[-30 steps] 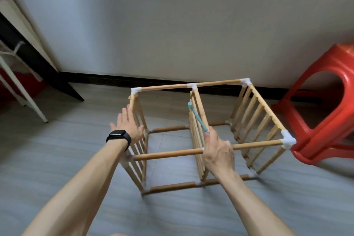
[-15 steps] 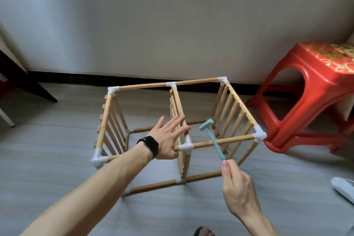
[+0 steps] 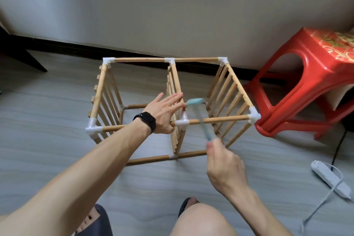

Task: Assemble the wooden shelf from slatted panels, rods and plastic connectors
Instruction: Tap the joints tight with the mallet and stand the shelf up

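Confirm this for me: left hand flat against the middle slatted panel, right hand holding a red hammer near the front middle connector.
Wrong on the colour: the hammer is pale teal, not red, as the head view shows. The rest holds: the left hand lies flat against the middle slatted panel, and the right hand holds the hammer near the front middle connector.

Left arm stretched forward, black smartwatch (image 3: 145, 121) on the wrist. Left hand (image 3: 164, 113) palm down, fingers straight and slightly spread, lying on the middle top of the light wooden slatted shelf frame (image 3: 139, 60). Right arm bent, right hand (image 3: 224, 165) lower and nearer, fingers curled round the handle end of a small pale teal plastic hammer (image 3: 195, 101), motion-blurred. Bare right knee (image 3: 201, 218) at bottom edge.
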{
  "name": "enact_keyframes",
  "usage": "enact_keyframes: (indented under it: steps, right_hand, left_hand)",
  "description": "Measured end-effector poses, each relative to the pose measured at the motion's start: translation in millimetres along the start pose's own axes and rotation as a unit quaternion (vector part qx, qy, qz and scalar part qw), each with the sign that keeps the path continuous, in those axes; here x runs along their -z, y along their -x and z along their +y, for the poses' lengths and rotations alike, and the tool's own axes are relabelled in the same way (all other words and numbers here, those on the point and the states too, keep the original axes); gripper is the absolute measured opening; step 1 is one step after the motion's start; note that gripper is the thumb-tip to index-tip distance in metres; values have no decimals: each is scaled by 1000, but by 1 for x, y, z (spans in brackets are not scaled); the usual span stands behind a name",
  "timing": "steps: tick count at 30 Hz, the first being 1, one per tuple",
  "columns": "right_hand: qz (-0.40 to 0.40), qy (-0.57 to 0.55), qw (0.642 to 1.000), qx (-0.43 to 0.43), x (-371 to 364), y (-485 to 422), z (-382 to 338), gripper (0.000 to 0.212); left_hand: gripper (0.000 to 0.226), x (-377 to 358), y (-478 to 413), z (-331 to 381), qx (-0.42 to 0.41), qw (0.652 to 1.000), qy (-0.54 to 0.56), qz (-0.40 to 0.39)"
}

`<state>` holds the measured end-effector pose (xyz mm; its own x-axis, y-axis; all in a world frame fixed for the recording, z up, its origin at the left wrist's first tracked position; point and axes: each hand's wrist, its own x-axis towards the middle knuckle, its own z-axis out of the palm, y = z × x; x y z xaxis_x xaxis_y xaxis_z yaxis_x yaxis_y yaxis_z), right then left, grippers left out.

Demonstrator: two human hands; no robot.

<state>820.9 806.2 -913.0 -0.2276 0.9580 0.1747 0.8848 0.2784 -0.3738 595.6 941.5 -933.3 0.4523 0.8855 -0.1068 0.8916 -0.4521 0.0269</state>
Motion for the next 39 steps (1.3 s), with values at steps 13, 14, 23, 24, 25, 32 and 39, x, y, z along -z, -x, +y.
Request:
enact_keyframes:
  steps: [13, 14, 23, 24, 25, 32, 39]
  right_hand:
    - [6, -23, 999, -21, 1, 3, -5, 25]
    - [-39, 13, 999, -28, -2, 5, -2, 24]
    - [12, -55, 978, -199, 17, 40, 36, 29]
    - [23, -60, 973, -223, 16, 46, 44, 30]
    - [36, -66, 966, -247, 16, 52, 51, 30]
    - [82, -98, 935, -330, 25, 90, 74, 37]
    - [113, -111, 927, -340, 34, 96, 86, 29]
  left_hand:
    - [90, 0, 1, -2, 2, 1000, 11, -3]
    - [89, 0, 2, -1, -3, 1000, 11, -2]
    - [110, 10, 43, -18, -41, 991, -108, -72]
    - [115, 16, 47, -17, -50, 986, -138, -81]
    - [116, 24, 51, -15, -61, 982, -164, -74]
    - [109, 42, -6, 51, -112, 990, -84, -21]
    - [133, 33, -83, 137, -179, 979, -94, -40]
